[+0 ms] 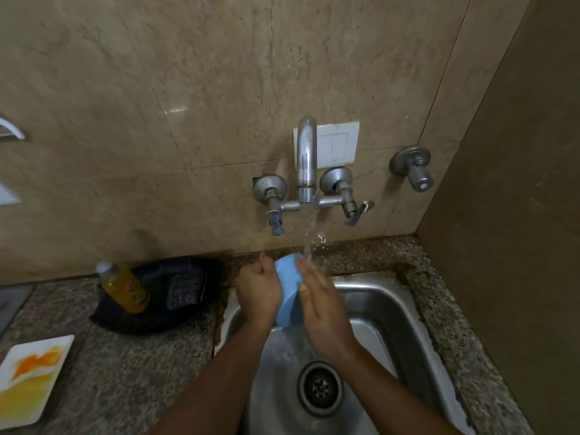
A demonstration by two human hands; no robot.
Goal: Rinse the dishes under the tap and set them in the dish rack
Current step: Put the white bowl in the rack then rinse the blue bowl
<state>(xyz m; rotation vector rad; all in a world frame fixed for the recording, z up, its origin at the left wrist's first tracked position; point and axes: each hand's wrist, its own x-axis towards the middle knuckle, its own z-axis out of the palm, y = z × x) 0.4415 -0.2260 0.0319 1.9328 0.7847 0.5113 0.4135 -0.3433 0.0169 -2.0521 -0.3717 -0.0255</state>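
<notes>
We hold the blue bowl (288, 290) under the tap (306, 161): left hand (259, 290) curled on it, right hand (323, 302) flat against it; stained plate (31, 378) is waiting, rack not visible

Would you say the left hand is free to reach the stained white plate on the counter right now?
Probably not yet: the left hand grips the blue bowl under the tap. The plate itself lies unobstructed.

Brushed, dull stainless-steel sink basin (392, 309), wet. Chrome-look metal wall tap (307, 158), glossy with tarnish at the spout base. Speckled granite countertop (141, 356), polished. Beige marble-look wall tiles (188, 89), glossy. Smooth matt pale-blue plastic-looking bowl (288, 293).
</notes>
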